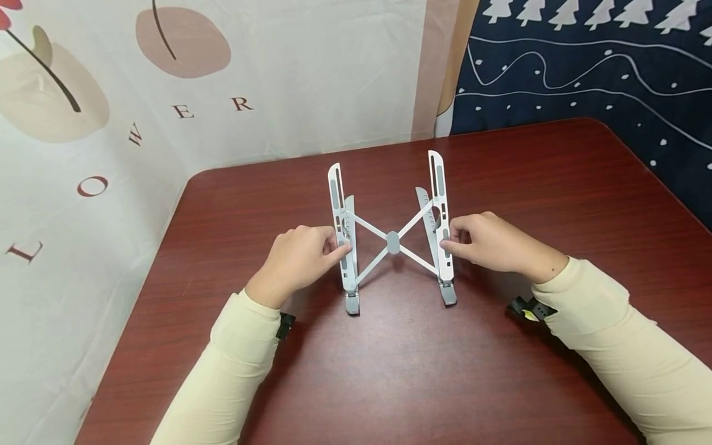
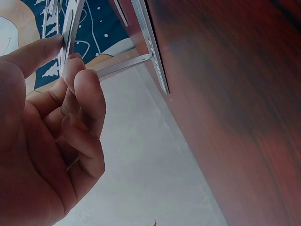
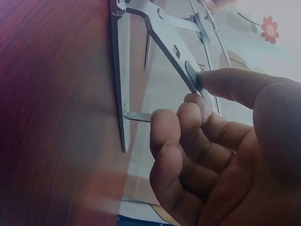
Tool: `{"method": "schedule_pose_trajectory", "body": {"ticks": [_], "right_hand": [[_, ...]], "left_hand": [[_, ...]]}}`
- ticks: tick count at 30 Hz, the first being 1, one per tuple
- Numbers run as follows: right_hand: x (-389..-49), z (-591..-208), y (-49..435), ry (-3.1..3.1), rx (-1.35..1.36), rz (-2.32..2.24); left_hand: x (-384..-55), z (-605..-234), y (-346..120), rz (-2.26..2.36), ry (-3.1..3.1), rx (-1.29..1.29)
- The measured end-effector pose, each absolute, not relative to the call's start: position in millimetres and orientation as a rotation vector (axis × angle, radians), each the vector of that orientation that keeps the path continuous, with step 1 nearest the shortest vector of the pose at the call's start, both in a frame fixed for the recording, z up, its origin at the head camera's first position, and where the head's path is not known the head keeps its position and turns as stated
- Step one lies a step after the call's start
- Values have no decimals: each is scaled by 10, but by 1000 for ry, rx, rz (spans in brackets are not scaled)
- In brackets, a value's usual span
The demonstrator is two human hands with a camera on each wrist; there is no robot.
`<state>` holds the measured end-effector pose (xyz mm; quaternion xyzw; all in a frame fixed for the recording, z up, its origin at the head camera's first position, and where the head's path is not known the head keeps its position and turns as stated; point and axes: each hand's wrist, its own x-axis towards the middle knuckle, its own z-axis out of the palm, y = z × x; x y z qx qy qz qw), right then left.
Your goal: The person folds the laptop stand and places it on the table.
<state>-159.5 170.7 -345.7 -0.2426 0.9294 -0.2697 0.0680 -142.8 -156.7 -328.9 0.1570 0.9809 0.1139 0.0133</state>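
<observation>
A silver folding laptop stand (image 1: pixel 393 242) stands unfolded on the table, its crossed bars spread between two side arms that slope up over their base rails. My left hand (image 1: pixel 303 259) pinches the left side arm between thumb and fingers. On the other side, my right hand (image 1: pixel 495 242) pinches the right side arm. In the left wrist view the thumb and fingertips of the left hand (image 2: pixel 61 127) meet at the raised arm. The right wrist view has the thumb of the right hand (image 3: pixel 211 146) on the grey pad (image 3: pixel 192 73) of its arm, with a support strut (image 3: pixel 138 116) below.
The dark red wooden table (image 1: pixel 389 383) has rounded far corners. Behind it hangs a pale cloth (image 1: pixel 311 80) with printed letters and shapes, and a navy cloth (image 1: pixel 584 74) with white trees at the right. Each wrist carries a black strap (image 1: pixel 531 309).
</observation>
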Motion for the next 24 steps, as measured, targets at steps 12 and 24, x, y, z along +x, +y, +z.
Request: {"method": "schedule_pose_trajectory", "body": {"ticks": [12, 24], "right_hand": [[-1588, -3468, 1700, 2786, -759, -828], [-1582, -3464, 1685, 2786, -763, -815]], "left_hand": [[-1438, -3302, -1569, 408, 3025, 503], [-1438, -3306, -1568, 433, 3017, 509]]}}
